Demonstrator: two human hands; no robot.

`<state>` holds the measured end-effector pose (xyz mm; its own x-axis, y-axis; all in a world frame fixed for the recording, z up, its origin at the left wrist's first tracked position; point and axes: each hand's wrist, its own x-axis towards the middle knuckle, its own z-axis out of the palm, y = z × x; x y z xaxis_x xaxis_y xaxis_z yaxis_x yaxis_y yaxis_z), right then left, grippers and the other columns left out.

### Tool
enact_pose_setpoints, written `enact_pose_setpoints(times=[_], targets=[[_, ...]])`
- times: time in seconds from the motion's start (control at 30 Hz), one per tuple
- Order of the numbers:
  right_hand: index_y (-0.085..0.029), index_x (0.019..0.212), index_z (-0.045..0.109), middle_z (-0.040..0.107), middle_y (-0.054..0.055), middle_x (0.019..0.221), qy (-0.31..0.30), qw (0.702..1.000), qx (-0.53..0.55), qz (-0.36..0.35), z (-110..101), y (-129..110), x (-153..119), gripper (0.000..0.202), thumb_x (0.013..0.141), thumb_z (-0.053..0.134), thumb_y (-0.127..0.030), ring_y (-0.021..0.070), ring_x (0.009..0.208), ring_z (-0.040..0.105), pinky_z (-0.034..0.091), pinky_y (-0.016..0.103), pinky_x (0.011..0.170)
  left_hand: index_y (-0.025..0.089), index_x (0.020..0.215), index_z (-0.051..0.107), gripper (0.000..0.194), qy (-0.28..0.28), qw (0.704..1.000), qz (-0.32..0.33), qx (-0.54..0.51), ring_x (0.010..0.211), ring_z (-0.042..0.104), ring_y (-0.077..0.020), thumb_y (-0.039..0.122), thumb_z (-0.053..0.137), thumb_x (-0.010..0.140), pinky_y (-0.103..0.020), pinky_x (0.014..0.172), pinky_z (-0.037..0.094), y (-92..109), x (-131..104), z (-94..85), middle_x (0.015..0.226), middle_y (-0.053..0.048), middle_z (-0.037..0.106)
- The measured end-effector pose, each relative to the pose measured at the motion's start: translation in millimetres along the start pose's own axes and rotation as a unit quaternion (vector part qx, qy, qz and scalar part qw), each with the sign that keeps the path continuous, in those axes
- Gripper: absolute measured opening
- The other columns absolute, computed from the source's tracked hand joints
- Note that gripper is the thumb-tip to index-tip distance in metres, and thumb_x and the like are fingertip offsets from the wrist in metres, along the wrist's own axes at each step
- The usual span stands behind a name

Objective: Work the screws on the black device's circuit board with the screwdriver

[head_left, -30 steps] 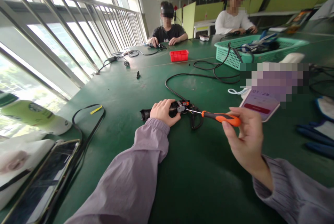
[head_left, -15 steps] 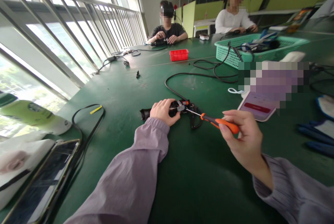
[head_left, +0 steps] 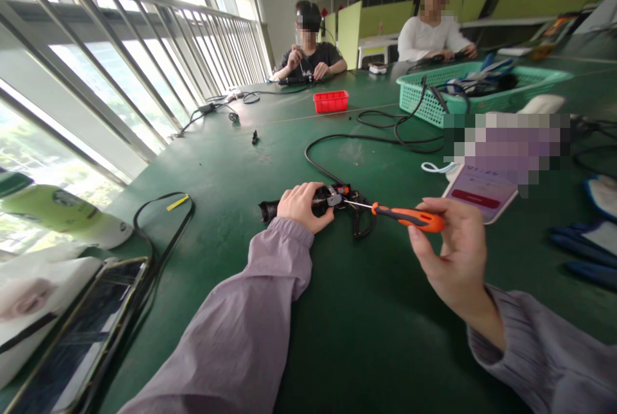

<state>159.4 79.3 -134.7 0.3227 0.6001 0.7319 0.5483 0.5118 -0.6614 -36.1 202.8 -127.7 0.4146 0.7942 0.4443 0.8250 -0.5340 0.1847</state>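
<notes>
My left hand (head_left: 303, 207) is wrapped over a black corded device (head_left: 268, 211) lying on the green table. At the device's right end, the inner parts (head_left: 344, 191) are exposed, with bits of red, bare metal and thin black wires. My right hand (head_left: 453, 247) grips an orange and black screwdriver (head_left: 409, 216) by the end of its handle, thumb below and fingers above. Its thin shaft points left, and the tip reaches in among the exposed parts beside my left thumb. Whether it sits in a screw is too small to tell.
A black cable (head_left: 313, 144) curves back toward a green basket (head_left: 419, 102) of tools. Beyond the device are a red tray (head_left: 330, 102) and a small black part (head_left: 255, 138). Phones lie left (head_left: 77, 343) and right (head_left: 482, 195); gloves (head_left: 585, 253) rest far right. Two people sit opposite.
The screwdriver handle has turned about its axis and shifted slightly right with my right hand's fingers. My left hand and the device stay put. The person opposite has raised a hand.
</notes>
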Motion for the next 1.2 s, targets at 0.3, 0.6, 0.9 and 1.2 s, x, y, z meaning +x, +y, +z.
enact_pose_setpoints(times=[0.3, 0.6, 0.9, 1.2], targets=[[-0.022, 0.105, 0.052, 0.054, 0.005, 0.097, 0.001, 1.000, -0.005, -0.004, -0.2, 0.3, -0.6, 0.033, 0.074, 0.062, -0.018, 0.0170, 0.086, 0.056, 0.048, 0.035, 0.076, 0.021, 0.105, 0.055, 0.044, 0.002, 1.000, 0.002, -0.005, 0.094, 0.059, -0.0220, 0.039, 0.057, 0.065, -0.034, 0.082, 0.044, -0.9, 0.0, 0.3, 0.100, -0.004, 0.065], [-0.022, 0.109, 0.048, 0.052, 0.005, 0.098, 0.003, 1.000, -0.005, 0.015, 0.7, -0.2, -0.3, 0.035, 0.076, 0.059, -0.020, 0.0182, 0.089, 0.056, 0.048, 0.039, 0.082, 0.020, 0.106, 0.055, 0.044, -0.002, 1.000, 0.001, -0.002, 0.094, 0.059, -0.0221, 0.040, 0.057, 0.066, -0.035, 0.083, 0.044, -0.2, -0.1, -0.1, 0.100, -0.004, 0.065], [-0.023, 0.102, 0.052, 0.055, 0.005, 0.095, -0.017, 1.000, -0.010, 0.005, -1.0, 0.6, -0.1, 0.029, 0.075, 0.060, -0.020, 0.0173, 0.083, 0.057, 0.049, 0.036, 0.075, 0.022, 0.106, 0.055, 0.044, -0.002, 1.000, -0.008, 0.001, 0.095, 0.059, -0.0215, 0.040, 0.057, 0.066, -0.034, 0.083, 0.043, 1.5, -1.2, -1.9, 0.102, -0.003, 0.064], [-0.023, 0.103, 0.053, 0.055, 0.003, 0.091, -0.029, 0.999, -0.012, 0.005, -0.7, 1.2, -1.2, 0.028, 0.076, 0.059, -0.018, 0.0147, 0.077, 0.057, 0.049, 0.032, 0.070, 0.022, 0.105, 0.056, 0.045, -0.010, 1.000, -0.022, 0.001, 0.094, 0.059, -0.0214, 0.041, 0.057, 0.064, -0.034, 0.084, 0.042, 3.6, -0.5, -5.2, 0.101, -0.003, 0.065]])
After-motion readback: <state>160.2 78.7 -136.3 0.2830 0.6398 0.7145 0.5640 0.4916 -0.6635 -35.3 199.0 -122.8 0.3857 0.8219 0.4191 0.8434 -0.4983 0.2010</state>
